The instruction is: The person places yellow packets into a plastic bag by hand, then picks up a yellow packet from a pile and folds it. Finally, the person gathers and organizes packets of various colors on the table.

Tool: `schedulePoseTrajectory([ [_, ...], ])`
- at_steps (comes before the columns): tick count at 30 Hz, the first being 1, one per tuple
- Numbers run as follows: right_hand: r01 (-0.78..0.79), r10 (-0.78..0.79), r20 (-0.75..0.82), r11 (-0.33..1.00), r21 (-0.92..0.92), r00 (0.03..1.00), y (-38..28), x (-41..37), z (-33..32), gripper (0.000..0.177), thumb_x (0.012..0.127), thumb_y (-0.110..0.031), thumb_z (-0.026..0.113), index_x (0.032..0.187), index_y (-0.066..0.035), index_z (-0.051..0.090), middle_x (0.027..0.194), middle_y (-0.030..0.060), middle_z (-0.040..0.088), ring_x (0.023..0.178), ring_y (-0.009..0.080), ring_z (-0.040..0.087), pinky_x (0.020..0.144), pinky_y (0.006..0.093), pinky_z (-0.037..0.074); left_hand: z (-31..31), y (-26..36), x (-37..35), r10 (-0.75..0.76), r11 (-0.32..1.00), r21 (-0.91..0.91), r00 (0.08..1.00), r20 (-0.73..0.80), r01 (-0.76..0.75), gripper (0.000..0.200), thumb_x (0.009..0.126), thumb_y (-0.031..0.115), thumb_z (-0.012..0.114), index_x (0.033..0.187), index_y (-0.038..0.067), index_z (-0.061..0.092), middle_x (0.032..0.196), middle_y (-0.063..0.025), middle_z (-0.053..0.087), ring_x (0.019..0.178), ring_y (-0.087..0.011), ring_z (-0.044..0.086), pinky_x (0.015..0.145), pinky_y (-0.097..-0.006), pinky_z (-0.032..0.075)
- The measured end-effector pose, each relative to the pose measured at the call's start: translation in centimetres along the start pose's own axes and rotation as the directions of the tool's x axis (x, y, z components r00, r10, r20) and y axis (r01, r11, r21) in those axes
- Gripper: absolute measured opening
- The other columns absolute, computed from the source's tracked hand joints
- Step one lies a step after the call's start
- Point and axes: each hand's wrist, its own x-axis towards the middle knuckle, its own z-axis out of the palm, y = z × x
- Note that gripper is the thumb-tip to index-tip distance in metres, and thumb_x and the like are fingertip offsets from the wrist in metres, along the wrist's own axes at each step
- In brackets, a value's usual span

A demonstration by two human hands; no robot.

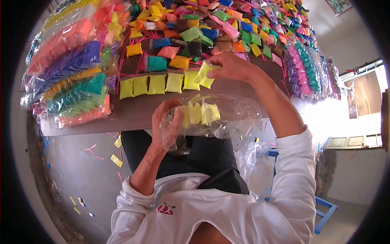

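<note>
My left hand (165,122) is wrapped round the left end of a clear plastic bag (239,114), which lies on its side at the table's front edge. Inside the bag several pale yellow packets (195,114) stand side by side. My right hand (229,68) pinches one yellow packet (206,75) above the right end of a row. That row of yellow packets (156,83) lies flat on the dark table (142,110), just beyond the bag. The held packet overlaps the last one in the row; whether they touch is unclear.
A heap of small coloured packets (195,34) covers the back of the table. Filled clear bags are stacked at the left (75,61) and at the right (302,69). A blue stool (325,211) and loose clear plastic (255,164) are below on the right.
</note>
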Motion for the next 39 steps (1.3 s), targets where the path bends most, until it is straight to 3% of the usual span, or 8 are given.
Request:
schedulePoseTrajectory([
  [13, 0.131, -0.165, -0.154, 0.969, -0.209, 0.974, 0.1, 3.2, 4.4, 0.054, 0.071, -0.033, 0.078, 0.11, 0.001, 0.062, 0.104, 0.0154, 0.063, 0.096, 0.0274, 0.06, 0.084, 0.038, 0.048, -0.1, 0.7, 0.0, -0.045, 0.999, -0.013, 0.999, 0.019, 0.045, 0.03, 0.09, 0.024, 0.064, 0.103, -0.003, 0.061, 0.093, -0.0071, 0.064, 0.085, -0.0118, 0.056, 0.078, -0.028, 0.047],
  [16, -0.002, 0.027, 0.09, 0.963, -0.268, 0.996, -0.9, 2.6, 2.5, 0.054, 0.072, -0.031, 0.077, 0.112, 0.0, 0.061, 0.106, 0.0147, 0.063, 0.096, 0.0258, 0.061, 0.085, 0.036, 0.048, -0.2, 1.0, 0.0, -0.092, 0.995, -0.037, 0.995, 0.045, 0.093, 0.028, 0.091, 0.023, 0.063, 0.103, -0.002, 0.061, 0.092, -0.0049, 0.063, 0.084, -0.0102, 0.054, 0.077, -0.0264, 0.046],
  [19, -0.069, 0.05, -0.093, 0.974, -0.216, 0.994, -1.1, 0.3, -0.6, 0.055, 0.071, -0.029, 0.077, 0.115, -0.001, 0.061, 0.108, 0.0117, 0.063, 0.097, 0.0228, 0.061, 0.085, 0.0334, 0.048, -0.3, 0.6, 0.1, -0.102, 0.993, -0.059, 0.993, 0.054, 0.105, 0.028, 0.091, 0.023, 0.063, 0.104, -0.002, 0.061, 0.092, -0.0034, 0.062, 0.083, -0.0095, 0.053, 0.076, -0.0251, 0.045],
  [25, 0.349, 0.124, -0.644, 0.756, 0.555, 0.755, -3.8, -15.6, -1.6, 0.047, 0.071, -0.022, 0.078, 0.11, -0.004, 0.062, 0.101, 0.0081, 0.067, 0.094, 0.0176, 0.064, 0.082, 0.0312, 0.051, -0.2, 0.4, 0.0, -0.037, 0.993, -0.112, 0.998, 0.055, 0.043, 0.029, 0.092, 0.023, 0.065, 0.105, -0.002, 0.06, 0.092, -0.0011, 0.061, 0.083, -0.0083, 0.052, 0.076, -0.0236, 0.044],
  [27, 0.293, -0.157, -0.268, 0.734, 0.612, 0.951, -4.0, -19.9, -1.0, 0.049, 0.069, -0.024, 0.079, 0.111, -0.005, 0.063, 0.101, 0.0082, 0.068, 0.094, 0.0203, 0.067, 0.083, 0.0324, 0.052, 0.0, 0.2, 0.1, -0.005, 0.996, -0.085, 0.999, 0.04, 0.009, 0.029, 0.092, 0.023, 0.065, 0.106, -0.002, 0.061, 0.092, -0.0008, 0.061, 0.083, -0.008, 0.052, 0.075, -0.0236, 0.044],
  [31, 0.12, -0.128, -0.006, 0.903, 0.413, 0.992, -7.2, -21.9, 5.4, 0.042, 0.071, -0.021, 0.076, 0.107, -0.002, 0.063, 0.094, 0.008, 0.07, 0.082, 0.0181, 0.068, 0.074, 0.0301, 0.053, 0.4, 0.7, -0.1, -0.023, 0.996, -0.08, 1.0, 0.019, 0.024, 0.029, 0.093, 0.024, 0.064, 0.106, -0.002, 0.061, 0.09, -0.0013, 0.061, 0.081, -0.008, 0.052, 0.073, -0.0241, 0.045],
  [35, -0.119, 0.169, -0.528, 0.985, 0.127, 0.832, -9.5, -18.3, 11.2, 0.036, 0.072, -0.015, 0.073, 0.103, -0.001, 0.062, 0.079, 0.0165, 0.063, 0.07, 0.0319, 0.064, 0.066, 0.036, 0.049, 0.1, 0.2, 0.3, 0.117, 0.993, 0.021, 0.993, 0.029, -0.117, 0.029, 0.093, 0.024, 0.063, 0.106, -0.002, 0.061, 0.088, -0.0008, 0.061, 0.079, -0.0077, 0.052, 0.071, -0.0238, 0.045],
  [39, -0.163, -0.166, -0.854, 0.947, -0.278, 0.493, -8.1, -14.7, 13.0, 0.031, 0.074, -0.01, 0.068, 0.1, 0.002, 0.059, 0.082, 0.0186, 0.061, 0.077, 0.0389, 0.061, 0.068, 0.046, 0.05, 0.1, 1.1, 0.0, -0.049, 0.995, -0.081, 0.998, 0.034, 0.052, 0.029, 0.093, 0.024, 0.063, 0.104, -0.002, 0.061, 0.087, -0.0017, 0.061, 0.081, -0.007, 0.052, 0.072, -0.0228, 0.044],
])
